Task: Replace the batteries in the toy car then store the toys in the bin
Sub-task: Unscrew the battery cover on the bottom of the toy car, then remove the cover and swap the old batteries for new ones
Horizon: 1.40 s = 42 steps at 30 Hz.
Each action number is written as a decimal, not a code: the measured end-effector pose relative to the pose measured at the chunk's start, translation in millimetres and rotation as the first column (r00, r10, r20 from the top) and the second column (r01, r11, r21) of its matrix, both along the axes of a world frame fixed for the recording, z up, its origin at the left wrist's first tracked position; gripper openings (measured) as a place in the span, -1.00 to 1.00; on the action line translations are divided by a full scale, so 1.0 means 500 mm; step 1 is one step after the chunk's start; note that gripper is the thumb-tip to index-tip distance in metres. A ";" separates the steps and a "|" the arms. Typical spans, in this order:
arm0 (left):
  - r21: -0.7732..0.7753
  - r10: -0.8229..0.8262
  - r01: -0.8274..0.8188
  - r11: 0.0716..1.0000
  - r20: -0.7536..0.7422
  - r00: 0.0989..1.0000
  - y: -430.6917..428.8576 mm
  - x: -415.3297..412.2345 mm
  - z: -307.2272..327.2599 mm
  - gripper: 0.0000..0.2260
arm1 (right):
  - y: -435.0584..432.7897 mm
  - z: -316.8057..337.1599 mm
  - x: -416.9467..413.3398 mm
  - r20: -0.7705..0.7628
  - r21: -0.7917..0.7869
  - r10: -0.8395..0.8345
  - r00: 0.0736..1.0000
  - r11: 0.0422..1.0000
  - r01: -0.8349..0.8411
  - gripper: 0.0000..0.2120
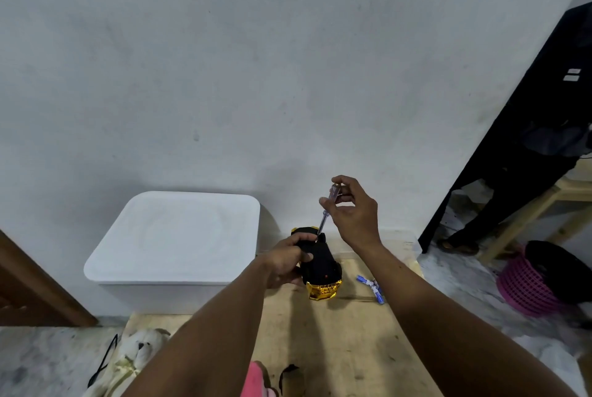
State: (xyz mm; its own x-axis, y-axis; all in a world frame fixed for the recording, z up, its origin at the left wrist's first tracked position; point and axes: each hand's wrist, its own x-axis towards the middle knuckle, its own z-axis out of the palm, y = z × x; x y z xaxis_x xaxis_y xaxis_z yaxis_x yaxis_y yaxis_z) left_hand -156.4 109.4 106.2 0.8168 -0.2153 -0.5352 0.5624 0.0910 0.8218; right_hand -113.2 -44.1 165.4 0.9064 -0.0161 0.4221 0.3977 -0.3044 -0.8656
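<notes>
A gold and black toy car (320,265) lies upside down on the wooden table (346,345), its black underside facing up. My left hand (286,260) grips the car from its left side. My right hand (350,210) pinches the clear handle of a screwdriver (327,209) held almost upright. The screwdriver's tip touches the far end of the car's underside. Blue batteries (371,288) lie on the table just right of the car. A white bin (173,242) with its lid closed stands to the left, against the wall.
A white plush toy (141,351) lies at the table's left front corner, beside a black cable (104,361). Something pink (254,380) sits at the near edge. A pink basket (531,284) stands on the floor at right, near a wooden frame and a dark hanging cloth.
</notes>
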 end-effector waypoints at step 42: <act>0.121 -0.024 0.032 0.992 -0.064 0.998 -0.009 -0.068 -0.175 -0.53 | -0.140 -0.465 -0.137 -0.591 -0.602 -0.259 0.764 0.772 -0.204 -0.57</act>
State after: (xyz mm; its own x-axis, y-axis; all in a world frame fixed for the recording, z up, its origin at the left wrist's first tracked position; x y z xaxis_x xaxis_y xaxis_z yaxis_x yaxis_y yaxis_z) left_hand -190.2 105.0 18.8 0.7754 -0.1677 -0.6088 0.6141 -0.0242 0.7889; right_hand -181.7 -114.3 -67.0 0.9540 -0.0019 -0.2998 -0.1640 -0.8404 -0.5166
